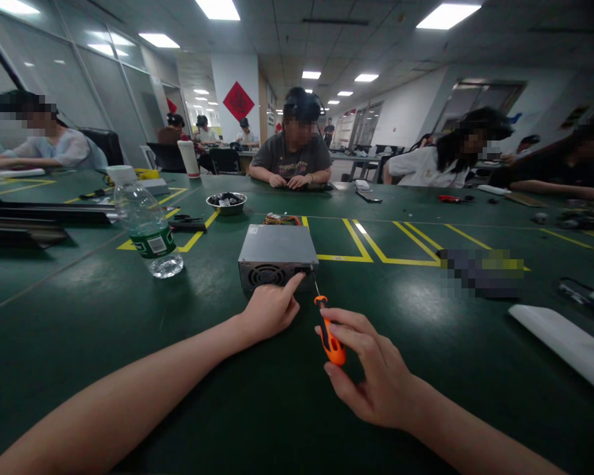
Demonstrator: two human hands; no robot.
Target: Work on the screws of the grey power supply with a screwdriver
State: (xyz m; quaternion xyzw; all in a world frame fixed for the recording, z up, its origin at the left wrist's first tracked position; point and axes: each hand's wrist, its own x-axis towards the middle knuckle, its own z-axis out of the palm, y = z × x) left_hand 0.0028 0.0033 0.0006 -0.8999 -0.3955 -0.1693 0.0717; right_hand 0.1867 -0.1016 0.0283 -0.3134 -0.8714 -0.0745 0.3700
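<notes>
A grey metal computer power supply (278, 245) sits on the green table, its fan grille and socket side facing me. Its bundle of coloured cables (282, 220) lies behind it. My left hand (271, 310) rests in front of the box, index finger stretched out to the socket area, other fingers curled, nothing held. In my right hand (371, 356) is an orange and black screwdriver (332, 343), gripped by the handle between thumb and fingers. Its thin shaft points away from me, with the tip at the lower right corner of the power supply's face.
A clear water bottle (151, 231) stands to the left. Farther back are a metal bowl (226, 203) with small dark parts and a white cup (189, 159). A white strip-shaped object (564, 343) lies right. People sit around the table.
</notes>
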